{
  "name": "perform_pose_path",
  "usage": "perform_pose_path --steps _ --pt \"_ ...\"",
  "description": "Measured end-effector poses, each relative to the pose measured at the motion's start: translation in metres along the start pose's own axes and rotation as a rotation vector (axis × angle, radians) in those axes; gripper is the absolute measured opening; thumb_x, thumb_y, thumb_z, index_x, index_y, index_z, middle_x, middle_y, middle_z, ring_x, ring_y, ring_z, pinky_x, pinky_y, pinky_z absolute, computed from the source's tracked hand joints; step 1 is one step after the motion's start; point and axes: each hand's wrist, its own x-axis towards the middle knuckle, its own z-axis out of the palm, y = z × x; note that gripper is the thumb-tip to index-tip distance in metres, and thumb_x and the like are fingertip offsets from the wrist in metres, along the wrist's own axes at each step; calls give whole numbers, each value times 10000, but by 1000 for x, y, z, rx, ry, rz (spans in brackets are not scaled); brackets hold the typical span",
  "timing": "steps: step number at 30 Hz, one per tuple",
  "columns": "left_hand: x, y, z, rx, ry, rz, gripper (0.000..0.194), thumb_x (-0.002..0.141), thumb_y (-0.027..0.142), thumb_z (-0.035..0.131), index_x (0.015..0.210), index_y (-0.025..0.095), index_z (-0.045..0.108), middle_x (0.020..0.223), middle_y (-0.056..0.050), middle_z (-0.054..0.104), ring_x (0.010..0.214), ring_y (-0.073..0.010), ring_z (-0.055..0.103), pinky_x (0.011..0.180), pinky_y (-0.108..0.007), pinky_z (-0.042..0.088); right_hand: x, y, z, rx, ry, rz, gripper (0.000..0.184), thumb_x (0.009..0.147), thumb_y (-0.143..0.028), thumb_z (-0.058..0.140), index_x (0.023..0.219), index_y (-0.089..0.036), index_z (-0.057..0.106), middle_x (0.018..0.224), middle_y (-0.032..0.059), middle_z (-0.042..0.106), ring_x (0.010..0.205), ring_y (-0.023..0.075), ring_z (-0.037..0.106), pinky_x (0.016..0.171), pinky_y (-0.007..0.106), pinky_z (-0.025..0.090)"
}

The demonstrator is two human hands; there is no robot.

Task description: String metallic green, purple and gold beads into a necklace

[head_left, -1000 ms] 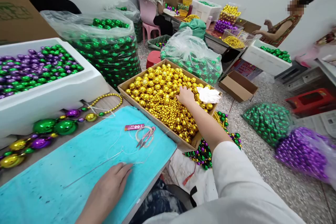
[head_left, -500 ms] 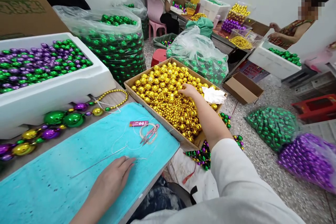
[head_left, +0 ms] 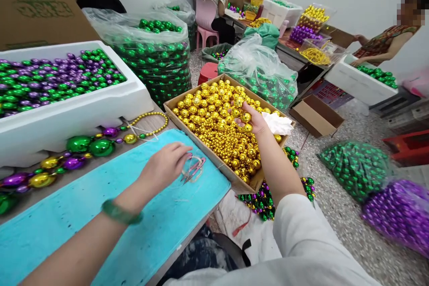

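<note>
**While my right hand (head_left: 256,120) holds gold beads (head_left: 246,117), my left hand (head_left: 166,160) stands apart over the table (head_left: 80,178)**

My right fingers are curled around several large beads, some hidden by the grip, above the heap in the cardboard box (head_left: 234,182), near its corner with the crumpled white sheet (head_left: 277,124). My left fingertips are drawn together near the scissors (head_left: 192,170) on the blue cloth (head_left: 40,241); whether they pinch anything I cannot tell. The held beads lie to the right of my left hand, beyond the table's short end, the box wall between. Each bead is round, without a long axis (the visible handful forms a slanting row, far to near). Green printing marks the brown carton (head_left: 43,27) behind the foam box (head_left: 67,123); I cannot read it.
</note>
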Motion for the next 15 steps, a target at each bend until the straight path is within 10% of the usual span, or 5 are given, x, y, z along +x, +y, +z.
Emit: perform_pose_path --steps 7,15 --pt "123 43 49 8 -82 -129 327 929 218 464 1203 133 621 1137 -131 642 1079 -259 602 971 -386 485 -2 4 0 45 39 36 340 862 -455 603 1104 -216 592 1007 63 710 555 96 521 387 191 355" --pt "162 58 90 -2 -198 -163 285 826 49 482 1056 95 645 1112 -211 583 1065 -331 583 847 -446 506 1 1 -13 -28 67 -52 469 718 -547 688 1031 -206 612 1005 87 709 696 170 613 396 225 356"
